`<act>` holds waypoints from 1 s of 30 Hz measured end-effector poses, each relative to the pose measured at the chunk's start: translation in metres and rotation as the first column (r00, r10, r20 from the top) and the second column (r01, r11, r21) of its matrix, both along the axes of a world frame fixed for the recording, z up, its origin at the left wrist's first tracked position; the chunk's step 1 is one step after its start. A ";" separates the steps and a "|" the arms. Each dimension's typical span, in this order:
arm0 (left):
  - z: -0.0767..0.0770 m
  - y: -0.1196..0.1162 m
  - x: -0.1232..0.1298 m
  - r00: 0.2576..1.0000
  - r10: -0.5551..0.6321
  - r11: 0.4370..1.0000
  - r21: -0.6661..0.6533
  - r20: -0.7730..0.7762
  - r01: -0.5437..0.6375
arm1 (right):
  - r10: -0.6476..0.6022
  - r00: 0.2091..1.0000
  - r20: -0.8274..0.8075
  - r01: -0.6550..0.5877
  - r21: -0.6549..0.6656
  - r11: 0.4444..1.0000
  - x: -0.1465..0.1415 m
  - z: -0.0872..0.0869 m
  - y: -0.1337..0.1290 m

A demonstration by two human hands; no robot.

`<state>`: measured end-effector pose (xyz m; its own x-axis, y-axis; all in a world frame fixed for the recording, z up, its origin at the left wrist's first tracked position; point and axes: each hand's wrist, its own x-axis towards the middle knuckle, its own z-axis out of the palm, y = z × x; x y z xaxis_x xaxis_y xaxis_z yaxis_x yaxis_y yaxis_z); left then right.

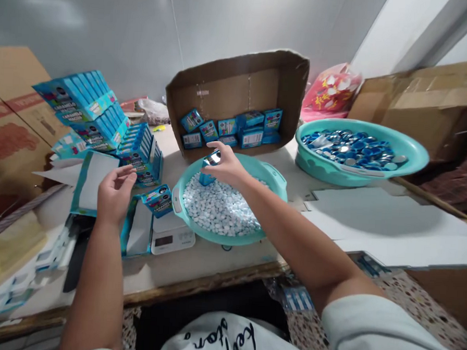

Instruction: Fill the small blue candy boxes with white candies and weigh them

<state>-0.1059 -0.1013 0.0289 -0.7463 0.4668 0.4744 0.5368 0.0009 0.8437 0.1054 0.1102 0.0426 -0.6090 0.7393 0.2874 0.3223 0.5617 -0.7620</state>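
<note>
Over a teal basin (274, 178) heaped with pale tablets (220, 208), our right hand (226, 164) grips a small blue tin (209, 168) between thumb and fingers. We hold the tin upright, its long axis close to vertical, its lower end dipping into the tablets and its shiny top tilted a little toward the open carton (238, 86) at the back. That carton lies on its side on the tabletop (197, 262), with printed blue boxes (231, 129) lined up along its floor.

Our left hand (115, 195) hangs loosely curled and grasps nothing, just in front of a flat white-and-blue card sleeve (92, 180) that leans beside it. A finished blue box (157, 200) rests tilted on a small white scale (173, 237), which touches the near-left rim of the basin. Stacks of blue display packs (92, 110) rise at the left. A second teal basin (410, 153), to the right and well apart from our hands, holds blue and silver lids (350, 147). White card sheets (391, 225) lie flat on the right.
</note>
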 end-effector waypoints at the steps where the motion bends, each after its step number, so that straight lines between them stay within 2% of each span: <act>1: -0.007 -0.002 -0.009 0.999 0.000 1.000 0.013 0.032 -0.001 | 0.016 1.000 0.006 -0.016 -0.035 0.999 -0.002 -0.002 0.000; 5: -0.038 -0.010 -0.022 0.993 -0.035 0.999 -0.029 0.112 0.039 | -0.042 0.998 0.040 0.037 0.119 0.992 -0.006 -0.009 0.003; 7: -0.045 -0.015 -0.019 0.981 -0.141 0.984 -0.093 0.135 0.154 | -0.070 0.997 0.017 0.067 0.121 0.990 -0.006 -0.010 0.007; 10: -0.041 -0.019 -0.013 0.946 -0.297 0.920 -0.227 0.131 0.321 | -0.151 0.988 0.035 0.144 0.150 0.978 -0.005 -0.010 0.013; 14: -0.032 -0.019 -0.007 0.952 -0.299 0.800 -0.527 0.065 0.287 | -0.220 0.973 0.065 0.206 0.177 0.962 -0.003 -0.008 0.016; 17: -0.031 -0.017 -0.005 0.951 -0.300 0.764 -0.579 0.070 0.283 | -0.225 0.973 -0.050 0.229 0.341 0.912 -0.002 -0.008 0.020; 22: -0.037 -0.014 -0.002 0.960 -0.272 0.800 -0.538 0.066 0.264 | -0.163 0.974 -0.156 0.211 0.366 0.906 -0.002 -0.014 0.029; 25: -0.040 -0.012 -0.003 0.971 -0.232 0.846 -0.479 0.063 0.233 | -0.074 0.979 -0.189 0.152 0.444 0.883 -0.004 -0.012 0.023; 27: -0.042 -0.011 -0.006 0.987 -0.159 0.897 -0.415 0.013 0.150 | 0.028 0.971 -0.237 0.100 0.512 0.853 -0.010 -0.004 0.011; 30: -0.041 -0.013 -0.012 0.991 0.098 0.959 -0.257 -0.091 -0.118 | 0.157 0.944 -0.289 0.022 0.531 0.847 -0.025 0.015 -0.016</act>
